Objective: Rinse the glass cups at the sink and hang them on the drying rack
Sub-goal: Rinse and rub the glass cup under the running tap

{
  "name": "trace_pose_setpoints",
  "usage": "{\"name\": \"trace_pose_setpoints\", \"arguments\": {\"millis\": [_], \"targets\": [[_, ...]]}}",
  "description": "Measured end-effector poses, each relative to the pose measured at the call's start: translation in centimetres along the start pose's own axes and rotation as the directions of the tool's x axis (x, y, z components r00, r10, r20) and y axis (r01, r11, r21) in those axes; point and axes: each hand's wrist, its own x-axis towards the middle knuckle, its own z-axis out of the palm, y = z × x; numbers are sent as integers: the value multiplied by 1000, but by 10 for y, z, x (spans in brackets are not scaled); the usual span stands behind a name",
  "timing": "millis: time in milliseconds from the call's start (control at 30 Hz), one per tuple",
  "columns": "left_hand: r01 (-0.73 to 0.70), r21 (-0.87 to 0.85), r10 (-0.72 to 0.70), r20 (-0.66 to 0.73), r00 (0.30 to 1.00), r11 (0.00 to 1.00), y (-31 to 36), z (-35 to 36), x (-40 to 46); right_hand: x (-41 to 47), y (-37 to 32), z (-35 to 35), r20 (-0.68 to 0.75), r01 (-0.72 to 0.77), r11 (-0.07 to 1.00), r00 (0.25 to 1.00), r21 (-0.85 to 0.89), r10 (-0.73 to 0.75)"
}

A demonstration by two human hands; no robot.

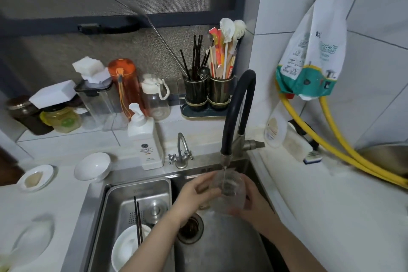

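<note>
— How far along is the job?

— I'd judge it early. One glass cup (229, 192) is under the tap (239, 115) with a thin stream of water running into it, so the rinsing is under way. No drying rack shows anywhere in view, and I can't see any cup already hung, so the hanging seems to be all still ahead.

— Are there more cups waiting?

— I can't tell. On the desk (66, 192) to the left there is a white bowl (92, 165) and a small dish (36, 178), and in the steel tray set in the sink (220, 249) lie a bowl and chopsticks (138, 221), but no other glass cup that I can make out.

— And the hands?

— Both are on the cup, above the drain. The left hand (198, 192) grips its left side, fingers curled round the glass near the rim. The right hand (251, 199) cups it from the right and below, fingers wrapped round the lower part. The cup sits between them, tilted, its mouth toward the stream.
</note>
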Motion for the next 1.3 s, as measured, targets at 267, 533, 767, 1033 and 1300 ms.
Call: {"name": "trace_pose_setpoints", "arguments": {"millis": [267,533,767,1033,1300], "targets": [[28,-83,-31,-38,999,996,3,2,9,11,-7,0,-13,28,1000,1000,-8,-29],[51,-217,-76,-105,992,975,-3,-3,7,19,-9,5,59,0,996,998,88,-5],[41,-163,-61,-115,992,986,-13,-3,2,22,8,9,75,-11,991,997,133,1],[48,-118,-66,-154,986,992,-5,11,7,26,9,1,81,-82,969,995,235,64],[138,-42,-143,-398,906,990,6,16,28,52,14,17,114,-399,860,917,318,383]]}}
